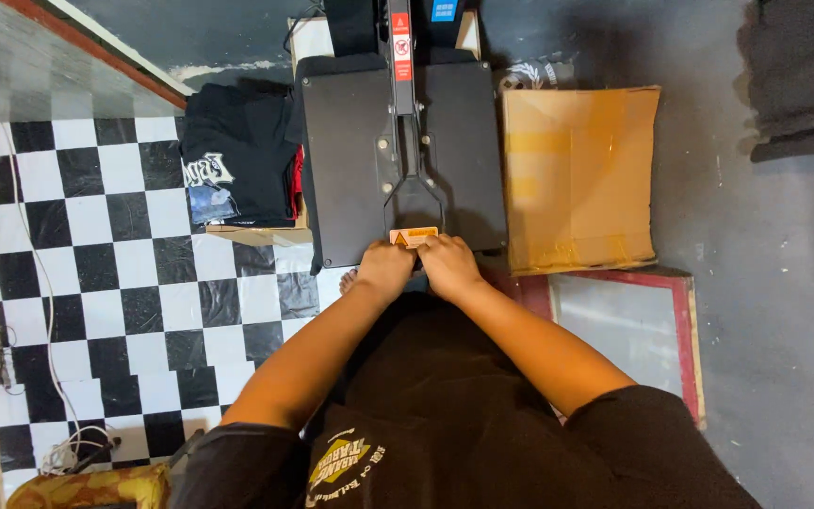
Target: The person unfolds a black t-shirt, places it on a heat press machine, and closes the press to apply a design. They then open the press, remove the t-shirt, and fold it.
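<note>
Two hands: both closed side by side on the front handle of the heat press.
Left hand (386, 267): fingers curled over the handle (414, 237), gripping it – knuckles up.
Right hand (447, 265): also shut around the handle, touching the left hand.
Heat press (346, 160): black, flat top plate lowered, central arm running away from the person; handle at the near edge with an orange warning sticker.
Shirts (237, 165): folded black stack with a white print, just left of the press, resting on a cardboard piece.
Cardboard box (581, 174): flattened, just right of the press.
Red frame (633, 325): below the box – grey panel inside.
Floor (124, 283): black-and-white checks on the left.
</note>
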